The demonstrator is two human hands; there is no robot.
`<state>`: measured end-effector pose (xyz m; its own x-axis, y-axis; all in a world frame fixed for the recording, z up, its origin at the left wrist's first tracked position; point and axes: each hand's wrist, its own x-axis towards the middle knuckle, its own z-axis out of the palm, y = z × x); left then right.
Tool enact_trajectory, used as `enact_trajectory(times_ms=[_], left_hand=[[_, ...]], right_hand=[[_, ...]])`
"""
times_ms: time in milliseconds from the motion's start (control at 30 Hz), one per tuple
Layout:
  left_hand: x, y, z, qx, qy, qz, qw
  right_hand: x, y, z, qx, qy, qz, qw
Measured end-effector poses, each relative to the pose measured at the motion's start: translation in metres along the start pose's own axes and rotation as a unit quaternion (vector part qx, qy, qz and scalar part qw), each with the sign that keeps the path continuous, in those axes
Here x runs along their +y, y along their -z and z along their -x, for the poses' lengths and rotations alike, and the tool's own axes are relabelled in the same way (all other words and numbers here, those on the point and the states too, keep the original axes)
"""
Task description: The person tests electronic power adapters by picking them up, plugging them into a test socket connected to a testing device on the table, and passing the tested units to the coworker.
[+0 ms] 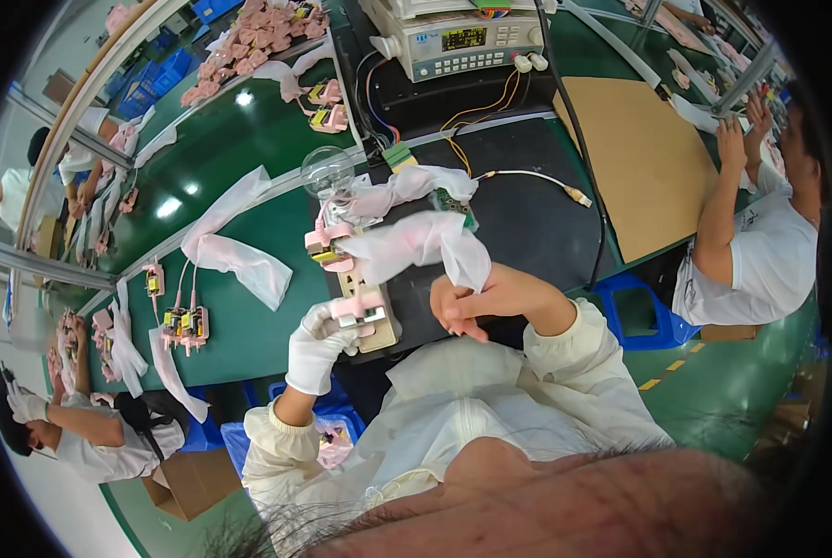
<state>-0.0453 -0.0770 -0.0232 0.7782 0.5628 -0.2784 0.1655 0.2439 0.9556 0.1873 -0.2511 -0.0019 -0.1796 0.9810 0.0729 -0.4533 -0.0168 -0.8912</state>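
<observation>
My left hand (318,349) wears a white glove. Its fingers close on a pink-framed power adapter (358,309), held against a beige socket block (379,332). My right hand (495,299) is bare and loosely curled, right of the block. The end of a translucent white sleeve (416,244) meets its thumb side; whether the fingers grip it is hidden. Just beyond the block is another pink-framed adapter (326,246) with exposed yellow parts. Behind it stands a clear glass bulb (327,173). A second white sleeve (406,192) lies across a green circuit board (458,206).
A bench meter (462,42) with a lit display stands at the back. A white cable (537,177) crosses the black mat (537,237). Brown cardboard (634,163) lies to the right. More pink adapters (185,324) lie left. Co-workers sit on both sides.
</observation>
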Motion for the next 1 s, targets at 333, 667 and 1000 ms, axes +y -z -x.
enact_trajectory(times_ms=[333,667,1000], left_hand=[[-0.011,0.015,-0.014,0.006,-0.138,-0.263,0.955],[-0.003,0.073,-0.051,-0.156,0.010,0.002,0.988],[0.004,0.028,-0.088,-0.038,-0.134,-0.021,0.990]], right_hand=[[-0.004,0.041,0.021,0.363,0.076,0.501,0.782],[0.008,0.080,-0.007,0.387,0.125,0.534,0.741],[0.013,0.077,-0.012,0.445,0.247,0.513,0.691]])
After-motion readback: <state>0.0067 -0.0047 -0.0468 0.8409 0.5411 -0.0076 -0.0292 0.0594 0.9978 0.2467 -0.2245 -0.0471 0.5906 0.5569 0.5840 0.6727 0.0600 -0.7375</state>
